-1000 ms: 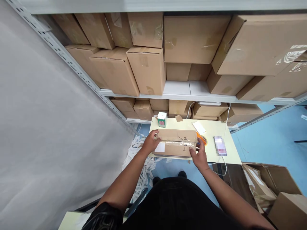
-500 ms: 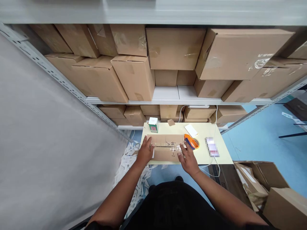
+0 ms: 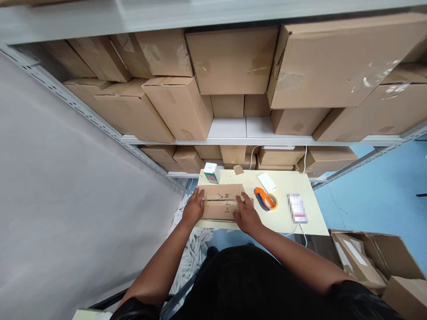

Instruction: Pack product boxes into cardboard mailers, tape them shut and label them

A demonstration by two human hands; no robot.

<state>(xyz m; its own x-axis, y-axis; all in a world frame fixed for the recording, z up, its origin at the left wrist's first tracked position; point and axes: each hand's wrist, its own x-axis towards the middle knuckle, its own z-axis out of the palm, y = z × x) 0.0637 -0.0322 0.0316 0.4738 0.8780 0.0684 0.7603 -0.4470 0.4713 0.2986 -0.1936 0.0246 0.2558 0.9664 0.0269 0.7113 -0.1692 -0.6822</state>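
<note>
A flat cardboard box (image 3: 215, 209) with black handwriting and a seam along its top lies on the small pale yellow table (image 3: 280, 222). My left hand (image 3: 193, 208) grips its left end, fingers resting along the edge. At the right end, my right hand (image 3: 247, 214) holds the box with its fingers over the top. To the right of that hand lies an orange and blue tape dispenser (image 3: 263, 198) with a roll of tape, apart from the box. Behind the box stands a small white and green carton (image 3: 212, 173).
A white rectangular item (image 3: 267, 182) and a blurred phone-like object (image 3: 297, 209) with a cable lie on the table. Shelves hold many cardboard boxes (image 3: 233, 62). Paper strips (image 3: 191, 253) litter the floor at left; an open carton (image 3: 376, 253) stands at lower right.
Both hands have shifted left along with the cardboard box, which now sits clear of the tape dispenser. My right hand has closed in on the box's right end. The view has tilted slightly.
</note>
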